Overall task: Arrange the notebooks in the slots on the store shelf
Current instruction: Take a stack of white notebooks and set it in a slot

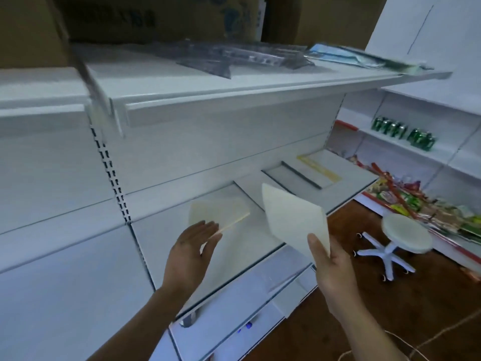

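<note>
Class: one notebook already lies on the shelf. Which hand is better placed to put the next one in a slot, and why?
The right hand: it already grips the cream notebook near the free slots. The left hand is open beside the shelved notebook.

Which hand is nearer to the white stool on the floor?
Right. The right hand, holding a cream notebook, is just left of the stool; the left hand is farther left, at the shelf.

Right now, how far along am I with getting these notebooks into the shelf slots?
Early to midway. One cream notebook already lies in the left slot, your open left hand at its edge. Farther right, a yellow-striped notebook sits in another slot. In hand: your right hand grips a second cream notebook, not yet placed. The slot between looks unfilled.
</note>
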Available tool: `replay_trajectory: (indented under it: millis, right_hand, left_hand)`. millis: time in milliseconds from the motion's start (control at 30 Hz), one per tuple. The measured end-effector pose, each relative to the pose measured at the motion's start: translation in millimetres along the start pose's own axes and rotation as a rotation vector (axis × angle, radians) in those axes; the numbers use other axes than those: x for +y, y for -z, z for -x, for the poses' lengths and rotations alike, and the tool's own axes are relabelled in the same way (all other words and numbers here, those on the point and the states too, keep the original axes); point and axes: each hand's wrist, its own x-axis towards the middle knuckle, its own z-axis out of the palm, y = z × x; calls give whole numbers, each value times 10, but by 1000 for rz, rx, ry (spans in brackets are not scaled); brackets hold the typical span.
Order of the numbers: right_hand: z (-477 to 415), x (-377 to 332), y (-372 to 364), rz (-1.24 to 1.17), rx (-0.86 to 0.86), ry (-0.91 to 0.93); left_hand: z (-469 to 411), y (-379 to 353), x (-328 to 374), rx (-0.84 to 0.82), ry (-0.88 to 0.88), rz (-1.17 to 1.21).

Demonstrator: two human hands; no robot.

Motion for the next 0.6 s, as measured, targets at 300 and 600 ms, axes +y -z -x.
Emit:
replay_trajectory:
  millis: [300,600]
  right_hand:
    - [-1129,273,-558,528,-464,728]
    - [-1687,959,-990,908,-1026,1020]
  left_hand:
    - [-106,-822,-133,-239,236,-118]
    - [-72,-742,-102,-215,441,-155]
